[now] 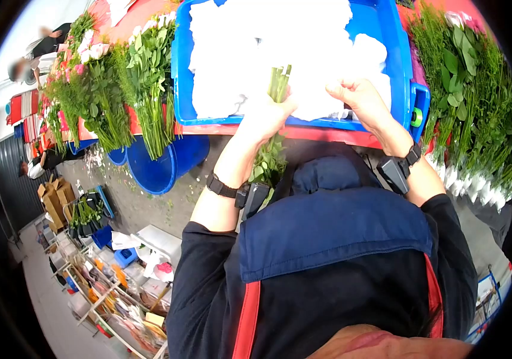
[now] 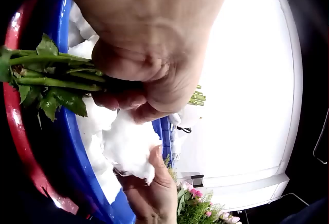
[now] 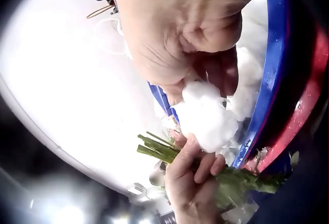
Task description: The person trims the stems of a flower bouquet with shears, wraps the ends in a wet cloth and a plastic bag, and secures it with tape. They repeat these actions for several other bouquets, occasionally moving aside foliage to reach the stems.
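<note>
My left hand (image 1: 269,117) grips a bundle of green flower stems (image 1: 280,84) close to their cut ends. The leaves (image 1: 271,160) of this bundle hang down toward the apron, and its blooms are hidden. Across from it, my right hand (image 1: 362,103) pinches a wad of white cotton wool (image 3: 208,118) between thumb and fingers. In the right wrist view the wad is right beside the left hand and the stem ends. Both hands are over a blue plastic tub (image 1: 181,90) heaped with white cotton wool, much of it washed out by glare.
Flower bunches (image 1: 151,90) lie left of the tub on the red table (image 1: 351,137), and more wrapped bunches (image 1: 465,113) lie on the right. Below the table edge at left stands a blue bucket (image 1: 154,167). Cardboard boxes (image 1: 57,200) and a cluttered rack (image 1: 112,299) are farther left.
</note>
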A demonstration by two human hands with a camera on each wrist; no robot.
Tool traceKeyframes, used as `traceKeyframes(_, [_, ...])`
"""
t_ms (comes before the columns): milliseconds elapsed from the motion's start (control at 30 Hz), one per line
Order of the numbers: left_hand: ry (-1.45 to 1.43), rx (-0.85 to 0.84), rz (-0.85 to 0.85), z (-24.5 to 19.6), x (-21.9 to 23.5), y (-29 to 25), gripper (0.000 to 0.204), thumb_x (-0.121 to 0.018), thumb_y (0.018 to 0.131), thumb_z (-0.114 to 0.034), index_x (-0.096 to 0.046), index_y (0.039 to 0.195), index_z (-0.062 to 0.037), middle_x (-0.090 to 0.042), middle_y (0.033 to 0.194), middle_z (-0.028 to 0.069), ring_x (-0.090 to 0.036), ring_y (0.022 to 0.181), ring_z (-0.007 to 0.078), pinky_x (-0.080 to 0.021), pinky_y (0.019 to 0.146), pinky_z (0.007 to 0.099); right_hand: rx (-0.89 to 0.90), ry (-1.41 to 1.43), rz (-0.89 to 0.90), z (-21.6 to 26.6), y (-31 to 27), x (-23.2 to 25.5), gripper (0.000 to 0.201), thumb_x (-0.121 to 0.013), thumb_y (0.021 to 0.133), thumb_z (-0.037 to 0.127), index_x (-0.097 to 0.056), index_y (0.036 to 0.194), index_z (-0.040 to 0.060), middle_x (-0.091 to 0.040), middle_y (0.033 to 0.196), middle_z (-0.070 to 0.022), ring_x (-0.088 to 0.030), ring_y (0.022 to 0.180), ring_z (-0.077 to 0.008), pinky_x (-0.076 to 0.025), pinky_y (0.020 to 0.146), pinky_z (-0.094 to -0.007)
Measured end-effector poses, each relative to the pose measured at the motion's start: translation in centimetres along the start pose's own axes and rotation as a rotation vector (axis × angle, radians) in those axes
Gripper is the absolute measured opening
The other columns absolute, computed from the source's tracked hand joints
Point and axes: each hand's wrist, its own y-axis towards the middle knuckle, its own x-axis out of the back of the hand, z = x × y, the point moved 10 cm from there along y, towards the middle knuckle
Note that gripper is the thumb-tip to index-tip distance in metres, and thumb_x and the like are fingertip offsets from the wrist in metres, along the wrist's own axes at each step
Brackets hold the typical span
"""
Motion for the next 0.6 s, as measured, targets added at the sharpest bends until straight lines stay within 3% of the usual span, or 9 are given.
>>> traceKeyframes(67, [0.057,-0.065,0.005,-1.1,0.2,-0.3,0.026,-0.070,0.085,-0.016,-0.059,0.102,0.0018,-0.061,0.073,0.0032,-0.049,0.049,0.0070,-0.040,0.043,0.0243,0.022,-0.082,-0.066,1.0,-0.3,0.9,0.021,-0.068,0.090,0.021,-0.067,0.096,0.0013,-0.064,0.086,0.0021,-0.055,0.080,-0.0043,-0.044,0.074,-0.0215])
traceKeyframes(167, [0.091,-0.105,0.053,-1.4,0.0,-0.6,0.027,-0.067,0.089,-0.026,-0.063,0.097,-0.0006,-0.065,0.073,0.0047,-0.048,0.049,0.0067,-0.039,0.043,0.0242,0.452,-0.002,-0.256,8.5,-2.8,1.4,0.024,-0.065,0.092,0.020,-0.068,0.096,-0.0032,-0.069,0.086,-0.0021,-0.061,0.082,-0.0059,-0.049,0.070,-0.0215])
traceKeyframes(200, [0.061,-0.052,0.079,-1.2,-0.2,-0.8,0.026,-0.066,0.089,-0.027,-0.063,0.095,-0.0014,-0.065,0.071,0.0050,-0.048,0.048,0.0071,-0.039,0.042,0.0242,0.520,-0.168,-0.323,10.4,-3.9,1.1,0.014,-0.064,0.090,0.010,-0.066,0.095,-0.0026,-0.069,0.086,-0.0054,-0.065,0.082,-0.0136,-0.051,0.072,-0.0262])
traceKeyframes(300, [0.069,0.100,0.172,-0.3,-1.1,-1.3,0.023,-0.063,0.091,-0.027,-0.064,0.089,-0.0036,-0.062,0.065,0.0048,-0.048,0.045,0.0083,-0.038,0.041,0.0242,1.086,-0.811,-0.292,13.8,-7.3,-5.1,0.021,-0.066,0.083,0.008,-0.066,0.102,-0.0001,-0.068,0.093,-0.0121,-0.067,0.087,-0.0275,-0.054,0.076,-0.0332])
traceKeyframes(333, [0.087,0.150,0.204,0.1,-1.3,-1.5,0.023,-0.062,0.091,-0.027,-0.065,0.087,-0.0043,-0.061,0.062,0.0045,-0.047,0.044,0.0088,-0.038,0.041,0.0242,1.176,-0.905,-0.180,13.5,-8.0,-7.9,0.028,-0.068,0.077,0.008,-0.066,0.105,0.0032,-0.066,0.097,-0.0169,-0.064,0.091,-0.0362,-0.054,0.079,-0.0385])
traceKeyframes(433, [0.032,0.180,0.227,-0.4,-1.5,-2.8,0.019,-0.062,0.091,-0.022,-0.063,0.086,-0.0042,-0.058,0.060,0.0028,-0.047,0.043,0.0093,-0.036,0.040,0.0238,1.017,-0.898,-0.027,12.4,-6.7,-8.5,0.040,-0.071,0.077,0.011,-0.062,0.116,0.0067,-0.063,0.110,-0.0191,-0.063,0.100,-0.0327,-0.051,0.086,-0.0365])
traceKeyframes(533, [-0.037,0.259,0.259,1.3,-2.3,-3.4,0.015,-0.066,0.088,-0.018,-0.060,0.087,-0.0039,-0.052,0.057,0.0010,-0.046,0.044,0.0093,-0.036,0.040,0.0235,0.902,-0.586,-0.012,13.3,-4.8,-6.3,0.049,-0.072,0.081,0.015,-0.056,0.126,0.0050,-0.064,0.113,-0.0182,-0.064,0.100,-0.0293,-0.051,0.086,-0.0328])
traceKeyframes(600, [-0.075,0.240,0.298,-0.2,-2.6,-4.2,0.016,-0.067,0.087,-0.016,-0.059,0.090,-0.0032,-0.051,0.058,0.0013,-0.047,0.046,0.0098,-0.036,0.041,0.0234,0.568,-0.315,0.145,8.5,-1.7,-7.2,0.052,-0.072,0.082,0.017,-0.053,0.128,0.0019,-0.066,0.109,-0.0157,-0.064,0.098,-0.0274,-0.050,0.086,-0.0313])
